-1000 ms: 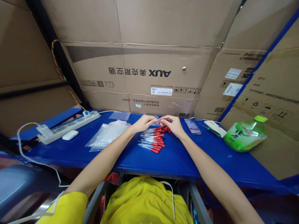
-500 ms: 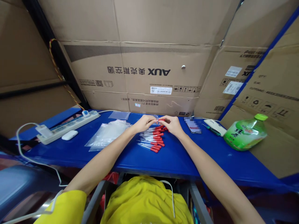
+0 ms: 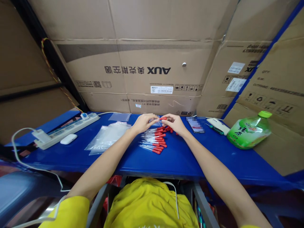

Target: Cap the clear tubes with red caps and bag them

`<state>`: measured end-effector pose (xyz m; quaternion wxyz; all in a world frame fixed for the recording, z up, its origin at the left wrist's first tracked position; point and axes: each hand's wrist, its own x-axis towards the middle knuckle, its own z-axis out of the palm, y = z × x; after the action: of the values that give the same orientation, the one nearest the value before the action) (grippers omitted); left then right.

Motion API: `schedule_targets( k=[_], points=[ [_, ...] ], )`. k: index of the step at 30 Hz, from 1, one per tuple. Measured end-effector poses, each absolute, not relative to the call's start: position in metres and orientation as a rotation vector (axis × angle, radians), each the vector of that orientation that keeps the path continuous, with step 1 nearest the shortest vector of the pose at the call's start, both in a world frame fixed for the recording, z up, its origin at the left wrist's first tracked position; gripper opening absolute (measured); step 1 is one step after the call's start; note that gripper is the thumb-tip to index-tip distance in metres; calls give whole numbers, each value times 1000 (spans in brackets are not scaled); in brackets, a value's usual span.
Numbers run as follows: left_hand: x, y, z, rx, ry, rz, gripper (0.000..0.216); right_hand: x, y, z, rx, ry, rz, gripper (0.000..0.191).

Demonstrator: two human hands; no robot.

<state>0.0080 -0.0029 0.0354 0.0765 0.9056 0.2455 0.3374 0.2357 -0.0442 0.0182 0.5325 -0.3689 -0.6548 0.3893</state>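
Both hands meet over the far middle part of the blue table (image 3: 185,161). My right hand (image 3: 176,124) pinches the red rubber bulb of a dropper (image 3: 162,118). Facing it, my left hand (image 3: 142,123) has its fingertips closed at the glass end of the same dropper, whose tip is partly hidden by the fingers. Just below the hands lies a pile of glass droppers (image 3: 157,139), glass ends to the left and red bulbs to the right. By my left wrist is a stack of clear zip bags (image 3: 108,136).
On the left sit a white power strip (image 3: 67,130) and a white earphone case (image 3: 68,138). A single clear bag (image 3: 119,117) lies behind the stack. To the right are a phone (image 3: 196,124), a white and green tool (image 3: 218,126) and a green tea bottle (image 3: 249,131). Cardboard (image 3: 142,28) walls the back.
The dropper's red bulb shows more clearly between my hands, which have drawn slightly apart. The whole view has shifted a little. The pile and the bags look the same.
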Motion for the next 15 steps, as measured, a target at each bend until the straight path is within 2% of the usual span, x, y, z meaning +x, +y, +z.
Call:
schedule_targets(
  k=[5,15],
  points=[
    [6,-1,34,2700,728,900,46,231,-48,20,-850,-1508,1009,40],
    [8,8,30,2668,561,1049,43,232,-44,18,-887,-1453,943,41]
  ],
)
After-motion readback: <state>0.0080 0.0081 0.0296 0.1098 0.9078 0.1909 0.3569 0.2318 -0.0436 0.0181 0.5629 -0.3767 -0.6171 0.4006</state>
